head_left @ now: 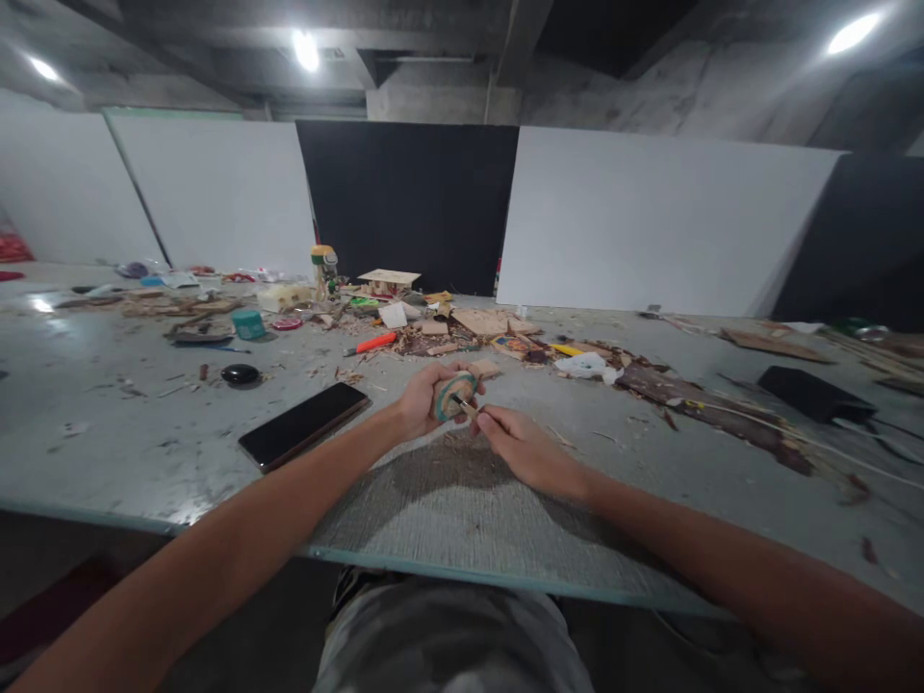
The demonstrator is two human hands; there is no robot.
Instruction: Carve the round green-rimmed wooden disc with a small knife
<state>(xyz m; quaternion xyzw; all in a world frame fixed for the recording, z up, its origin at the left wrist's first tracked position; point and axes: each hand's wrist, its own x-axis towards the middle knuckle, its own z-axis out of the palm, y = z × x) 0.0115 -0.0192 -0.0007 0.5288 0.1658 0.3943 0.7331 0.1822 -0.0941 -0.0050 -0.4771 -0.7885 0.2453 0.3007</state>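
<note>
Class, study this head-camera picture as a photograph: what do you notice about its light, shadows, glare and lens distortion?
Head view: ceiling lamps flare white; glare whitens the tabletop's left side; soft shadows fall below both hands; the table's front edge bows, suggesting a wide lens; small scraps at far right look smeared.

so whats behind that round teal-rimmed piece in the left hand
Parts of the left hand show around the teal-rimmed piece; the piece hides whatever is directly behind it.
</note>
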